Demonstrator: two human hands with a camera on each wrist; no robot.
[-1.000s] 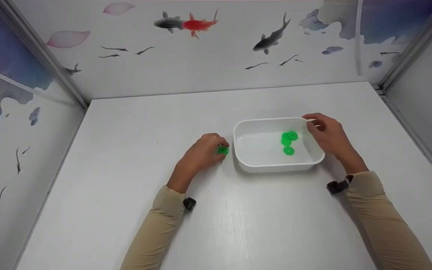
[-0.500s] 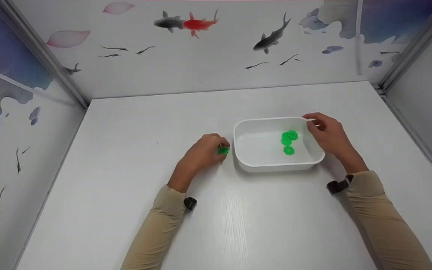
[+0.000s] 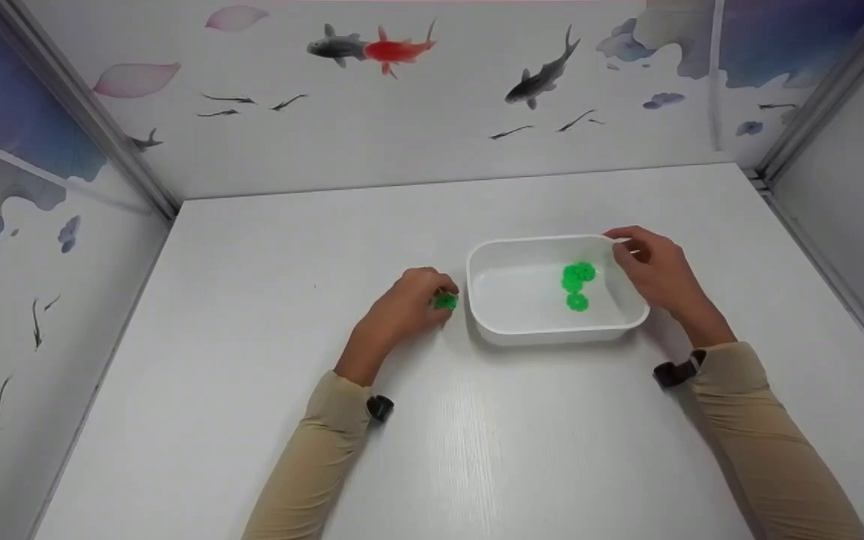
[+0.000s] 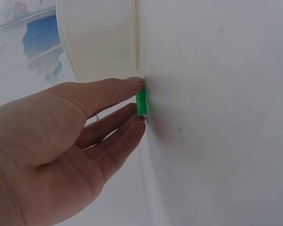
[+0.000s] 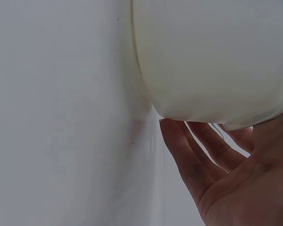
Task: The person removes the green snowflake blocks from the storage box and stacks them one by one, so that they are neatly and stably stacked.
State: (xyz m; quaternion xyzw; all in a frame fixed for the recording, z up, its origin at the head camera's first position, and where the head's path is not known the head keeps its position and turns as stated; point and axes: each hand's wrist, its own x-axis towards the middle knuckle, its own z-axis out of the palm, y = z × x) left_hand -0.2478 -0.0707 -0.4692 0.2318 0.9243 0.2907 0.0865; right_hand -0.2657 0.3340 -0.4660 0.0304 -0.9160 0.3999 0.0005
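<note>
In the head view, my left hand is just left of a white plastic tub. Its thumb and fingers pinch a small green plastic disc low against the table. Seen from the left wrist, the disc is edge-on, close to the tub's outer wall. My right hand holds the tub at its far right corner, fingers round the outside and thumb by the rim. From the right wrist, those fingers touch the tub's outer wall; the thumb is hidden. Several green flower-edged discs lie in the tub's right half.
The white table is bounded by a back panel printed with fish and by panels on both sides. Metal posts stand at the two back corners. A black wrist strap shows below each hand.
</note>
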